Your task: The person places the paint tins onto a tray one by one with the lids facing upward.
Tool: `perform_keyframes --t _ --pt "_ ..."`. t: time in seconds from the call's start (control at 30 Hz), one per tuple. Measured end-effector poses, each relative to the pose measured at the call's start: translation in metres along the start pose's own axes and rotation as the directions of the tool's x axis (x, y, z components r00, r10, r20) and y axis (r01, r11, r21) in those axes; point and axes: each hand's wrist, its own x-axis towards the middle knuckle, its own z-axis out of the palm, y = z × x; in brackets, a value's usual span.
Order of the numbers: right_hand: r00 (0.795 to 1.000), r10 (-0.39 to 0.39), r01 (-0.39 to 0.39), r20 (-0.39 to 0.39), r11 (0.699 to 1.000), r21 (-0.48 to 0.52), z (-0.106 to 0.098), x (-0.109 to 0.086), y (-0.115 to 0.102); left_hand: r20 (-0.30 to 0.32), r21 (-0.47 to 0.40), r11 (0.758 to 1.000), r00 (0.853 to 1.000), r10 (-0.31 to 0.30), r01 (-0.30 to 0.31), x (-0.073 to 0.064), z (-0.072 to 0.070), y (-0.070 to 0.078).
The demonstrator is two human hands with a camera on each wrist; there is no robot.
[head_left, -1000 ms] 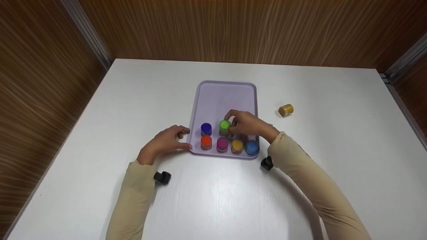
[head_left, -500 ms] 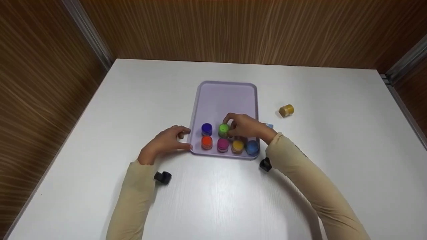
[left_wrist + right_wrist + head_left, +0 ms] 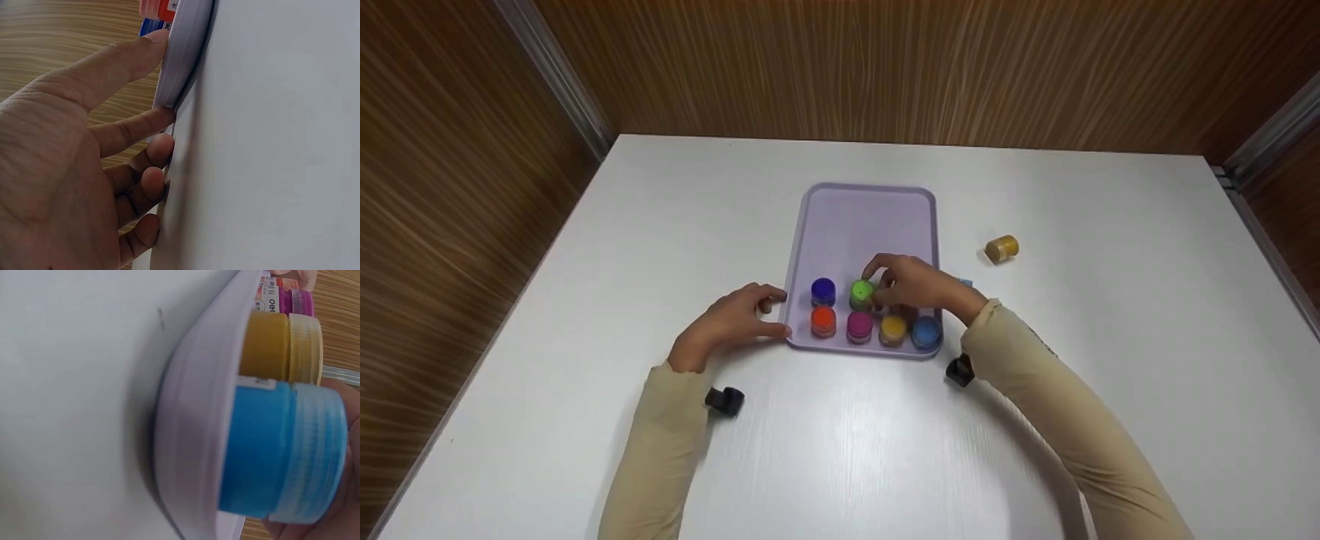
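Note:
A lilac tray (image 3: 870,217) lies on the white table with several small paint jars standing in it. My right hand (image 3: 919,285) pinches the green-lidded jar (image 3: 861,294) between thumb and fingers, in the second row beside the dark blue jar (image 3: 823,291). The front row runs from an orange-red jar (image 3: 823,321) through a magenta jar (image 3: 859,326) and a yellow jar (image 3: 893,330) to a light blue jar (image 3: 264,450) at the corner. At the tray's left edge, my left hand (image 3: 731,315) touches the rim with thumb and index finger, its other fingers loosely bent.
An ochre-yellow jar (image 3: 1002,249) lies on its side to the right of the tray. A small light blue item (image 3: 964,282) peeks out behind my right wrist. Wood-grain panels (image 3: 885,71) rise along the table's far edge.
The green jar has come down slightly toward the front row with my right hand still round it, then stayed put. My left hand keeps its place at the tray's edge.

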Motion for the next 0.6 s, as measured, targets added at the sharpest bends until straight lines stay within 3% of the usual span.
perform_keyframes --t 0.6 --pt "1.0 -0.017 0.017 0.015 1.0 -0.01 -0.0047 -0.0072 -0.0011 -0.001 -0.001 1.0 1.0 -0.003 0.003 0.0015 -0.0004 0.0"
